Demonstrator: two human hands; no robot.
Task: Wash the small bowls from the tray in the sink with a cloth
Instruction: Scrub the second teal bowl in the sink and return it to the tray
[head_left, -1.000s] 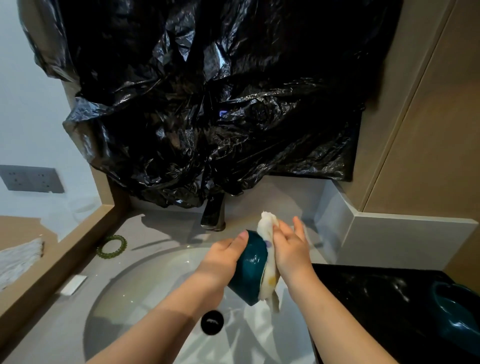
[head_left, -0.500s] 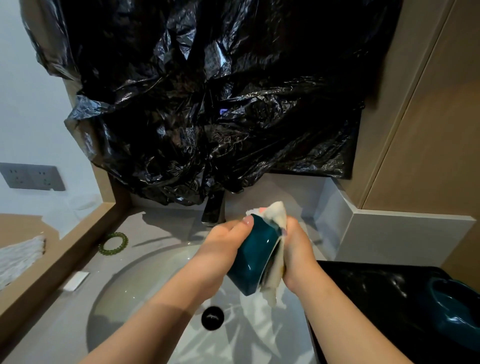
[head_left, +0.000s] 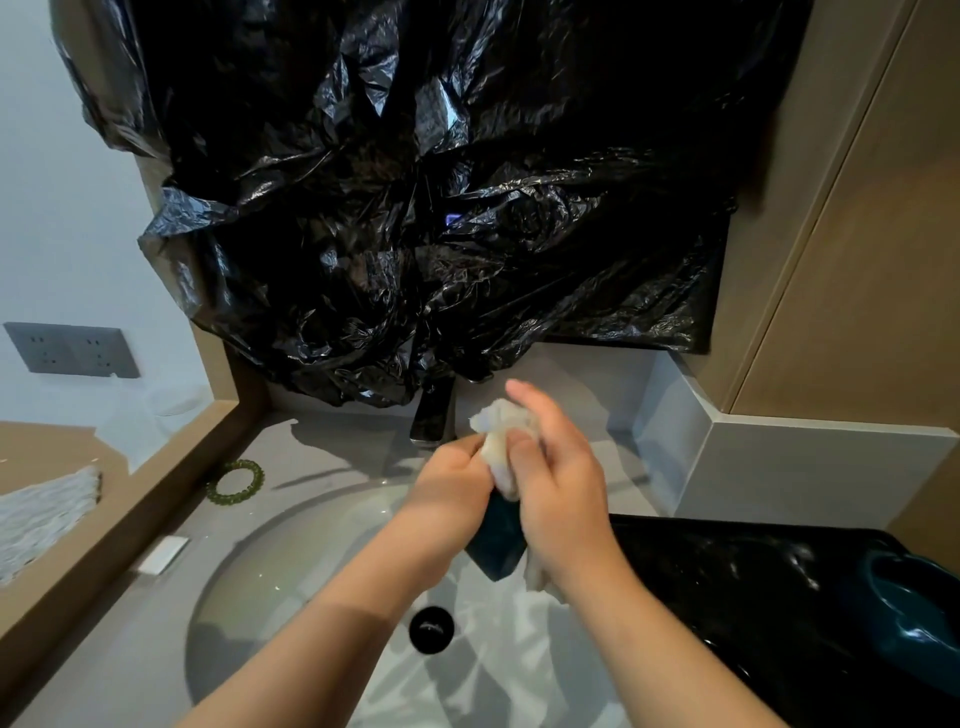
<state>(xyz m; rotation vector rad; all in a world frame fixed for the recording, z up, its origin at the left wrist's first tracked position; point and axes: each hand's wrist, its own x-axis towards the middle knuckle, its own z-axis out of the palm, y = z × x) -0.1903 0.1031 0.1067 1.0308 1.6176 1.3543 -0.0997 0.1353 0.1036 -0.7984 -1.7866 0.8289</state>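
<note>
While our left hand (head_left: 452, 483) gripped the bowl (head_left: 498, 543) between the hands, above the sink (head_left: 291, 582), our right hand (head_left: 561, 499) held the cloth (head_left: 501, 441) bunched against it. We judged the bowl stiff, glazed, breakable and slippery when wet, best held by wall and rim; the cloth looked soft and limp. A second bowl (head_left: 914, 613) sat on the tray (head_left: 727, 597), right of our right hand.
</note>
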